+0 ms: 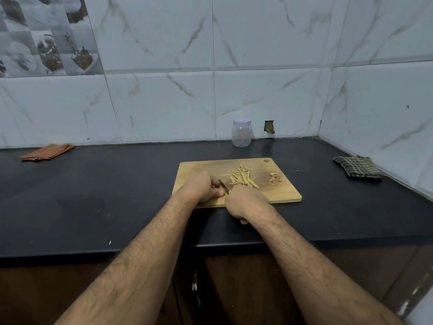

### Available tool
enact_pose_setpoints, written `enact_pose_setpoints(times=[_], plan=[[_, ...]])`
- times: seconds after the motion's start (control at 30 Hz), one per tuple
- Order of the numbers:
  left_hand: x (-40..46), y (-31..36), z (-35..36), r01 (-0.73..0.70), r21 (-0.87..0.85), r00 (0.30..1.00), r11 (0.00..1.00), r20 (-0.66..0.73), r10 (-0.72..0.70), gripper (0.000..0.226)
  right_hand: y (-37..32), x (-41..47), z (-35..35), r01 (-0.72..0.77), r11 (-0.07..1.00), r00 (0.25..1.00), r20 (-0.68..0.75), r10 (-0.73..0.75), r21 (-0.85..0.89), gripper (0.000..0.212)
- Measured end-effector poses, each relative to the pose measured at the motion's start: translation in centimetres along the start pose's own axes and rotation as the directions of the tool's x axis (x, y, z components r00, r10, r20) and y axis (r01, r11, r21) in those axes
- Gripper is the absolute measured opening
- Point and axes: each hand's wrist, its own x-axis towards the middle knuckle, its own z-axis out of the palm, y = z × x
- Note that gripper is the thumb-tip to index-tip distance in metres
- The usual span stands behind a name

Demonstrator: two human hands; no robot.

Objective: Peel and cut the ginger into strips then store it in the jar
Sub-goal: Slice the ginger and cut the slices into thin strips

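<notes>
Many thin pale ginger strips [242, 177]

Pale tan rectangular wooden cutting board [276, 193] on a matte black stone countertop [93, 195], pale yellow ginger strips [242, 177], clear plastic jar [241, 136] with a whitish lid, orange-brown checked cloth [48, 151], olive-green striped cloth [357, 169], white grey-veined marble wall tiles [257, 66]
</notes>
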Motion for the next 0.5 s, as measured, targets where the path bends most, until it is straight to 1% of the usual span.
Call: enact_pose_setpoints(times=[0.17,0.27,0.4,0.5], plan=[[0.2,-0.3,0.3,0.003,-0.026,1.000,1.000,-0.008,-0.003,0.034,-0.3,0.3,-0.2,-0.003,0.999,1.000,0.023,0.004,-0.034,0.026],[0.2,-0.4,0.4,-0.003,-0.040,1.000,0.999,-0.014,0.002,0.031,-0.7,0.1,-0.2,0.023,0.996,1.000,-0.005,-0.024,-0.091,0.029],[0.1,-0.2,0.5,0.005,-0.048,0.999,0.999,-0.032,-0.007,0.030,-0.6,-0.2,0.0,0.028,0.994,0.999,-0.016,-0.030,-0.105,0.028],[0.4,-0.4,0.6,0.011,-0.035,1.000,0.999,-0.022,-0.012,0.028,-0.2,-0.8,0.4,0.014,0.994,1.000,-0.006,-0.015,-0.106,0.021]])
